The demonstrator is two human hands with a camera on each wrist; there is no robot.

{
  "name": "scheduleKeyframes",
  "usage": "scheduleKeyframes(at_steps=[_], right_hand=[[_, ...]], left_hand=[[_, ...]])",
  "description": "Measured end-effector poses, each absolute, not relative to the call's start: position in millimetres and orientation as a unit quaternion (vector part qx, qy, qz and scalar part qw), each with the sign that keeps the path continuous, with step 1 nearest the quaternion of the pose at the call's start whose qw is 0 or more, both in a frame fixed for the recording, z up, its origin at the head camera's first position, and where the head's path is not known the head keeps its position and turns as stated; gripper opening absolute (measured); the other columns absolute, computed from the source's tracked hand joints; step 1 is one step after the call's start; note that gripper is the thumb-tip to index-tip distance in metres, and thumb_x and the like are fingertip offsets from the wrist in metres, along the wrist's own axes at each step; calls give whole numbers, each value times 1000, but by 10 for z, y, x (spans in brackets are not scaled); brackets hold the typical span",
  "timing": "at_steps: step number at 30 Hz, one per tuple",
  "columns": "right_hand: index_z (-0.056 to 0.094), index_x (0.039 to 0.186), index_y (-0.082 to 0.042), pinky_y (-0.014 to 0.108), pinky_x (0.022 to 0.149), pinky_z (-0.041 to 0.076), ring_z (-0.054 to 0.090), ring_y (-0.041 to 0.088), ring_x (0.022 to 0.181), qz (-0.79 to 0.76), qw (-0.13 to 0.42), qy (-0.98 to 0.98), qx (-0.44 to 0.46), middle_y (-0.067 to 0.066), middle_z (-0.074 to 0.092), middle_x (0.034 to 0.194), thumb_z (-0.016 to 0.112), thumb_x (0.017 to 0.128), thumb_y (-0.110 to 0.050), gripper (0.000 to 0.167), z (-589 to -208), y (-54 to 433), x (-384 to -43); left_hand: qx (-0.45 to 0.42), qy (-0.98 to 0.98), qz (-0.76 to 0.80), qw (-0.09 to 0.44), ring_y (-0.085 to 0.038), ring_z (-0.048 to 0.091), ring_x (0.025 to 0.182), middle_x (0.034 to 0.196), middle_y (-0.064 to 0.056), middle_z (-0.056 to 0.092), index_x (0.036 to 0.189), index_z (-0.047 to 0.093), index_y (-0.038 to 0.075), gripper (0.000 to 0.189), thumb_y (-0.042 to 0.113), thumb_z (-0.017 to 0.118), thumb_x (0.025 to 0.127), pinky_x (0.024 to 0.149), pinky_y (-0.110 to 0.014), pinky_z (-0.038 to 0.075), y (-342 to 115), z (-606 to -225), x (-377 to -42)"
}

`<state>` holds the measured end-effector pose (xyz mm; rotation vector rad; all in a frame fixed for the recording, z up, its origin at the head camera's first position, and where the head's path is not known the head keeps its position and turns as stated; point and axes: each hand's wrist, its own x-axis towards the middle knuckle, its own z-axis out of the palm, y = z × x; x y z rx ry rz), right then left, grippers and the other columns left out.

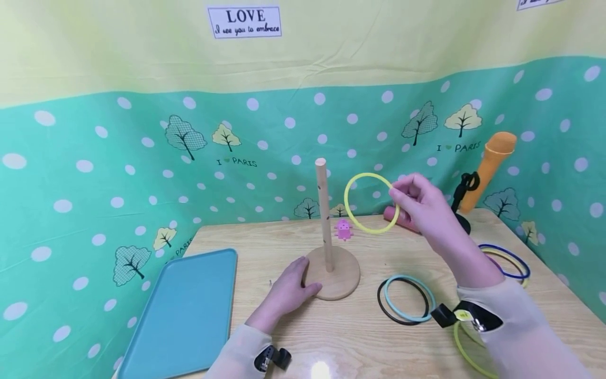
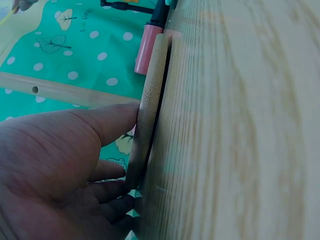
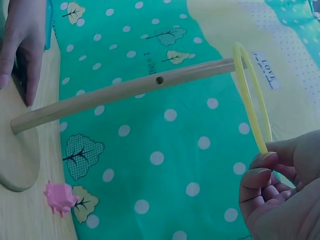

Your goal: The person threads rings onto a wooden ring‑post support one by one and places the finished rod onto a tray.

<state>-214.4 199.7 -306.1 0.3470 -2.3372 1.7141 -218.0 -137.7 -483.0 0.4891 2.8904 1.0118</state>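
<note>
held up beside a wooden stand [image 1: 325, 221]: a yellow ring [image 1: 374, 231]

clock-face read in the head view, with the stand's round base as centre. pinched at its own three o'clock edge between thumb and fingertips of the right hand [image 1: 423, 202]: the yellow ring, toward one o'clock, raised above the table [image 1: 355, 337] and just beside the post. closed down to the ring's thin rim in the right hand, with other fingers curled in. seen overlapping the post's tip from the right wrist view.

at nine o'clock, spread in a wide curve along the base's edge: the left hand [image 1: 290, 287], with thumb toward seven or eight and fingers toward ten, gripping the rim. upright from the base: the post, with a dark hole showing in both wrist views.

near, at one o'clock, a small pink figure [image 1: 343, 230]. at two, a dark pink cylinder [image 1: 407, 222] lying down; farther out, an orange microphone [image 1: 485, 176] tilted beside a black holder [image 1: 458, 196]. between three and four, a black ring [image 1: 379, 297] and a light blue ring [image 1: 408, 276], overlapping. farther out at three, a dark blue ring [image 1: 521, 259] among others, partly hidden. at four, a lime ring [image 1: 460, 348], partly covered by the right sleeve [image 1: 525, 337]. between eight and nine, a blue tray [image 1: 189, 310].
</note>
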Motion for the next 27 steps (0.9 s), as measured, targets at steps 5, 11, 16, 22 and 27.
scheduleKeyframes(at_steps=[5,11,16,22,27], right_hand=[[59,133,-6,26,64,55,58,28,78,586,132,-789,127,8,63,102,63,115,-32,32,-2944,1912,-2165],[61,130,-7,26,65,54,56,24,77,602,146,-773,136,5,65,99,65,114,-29,27,-2788,1781,-2182],[62,130,-9,27,66,55,57,23,77,601,151,-772,141,6,64,98,66,113,-30,27,-2656,1664,-2203],[62,129,-10,26,66,55,57,22,76,615,149,-759,156,6,64,98,67,113,-28,24,-2536,1534,-2254],[62,129,-10,25,65,55,56,22,77,629,138,-748,159,6,64,100,67,113,-27,24,-2508,1462,-2292]], left_hand=[[160,932,324,18,-48,39,157,170,-30,40,164,42,-8,85,37,80,103,130,-60,33,-1379,-4839,-2188],[162,933,321,16,-48,39,157,170,-31,39,164,42,-8,86,37,80,102,130,-60,33,-1380,-4852,-2205],[162,933,322,17,-48,40,157,170,-31,40,164,42,-9,87,37,81,102,129,-61,34,-1379,-4853,-2206],[158,934,319,17,-47,39,158,170,-30,39,165,41,-8,86,37,80,103,130,-59,33,-1386,-4845,-2199],[165,931,326,15,-48,39,157,169,-32,40,164,42,-10,85,35,80,102,130,-61,33,-1380,-4824,-2175]])
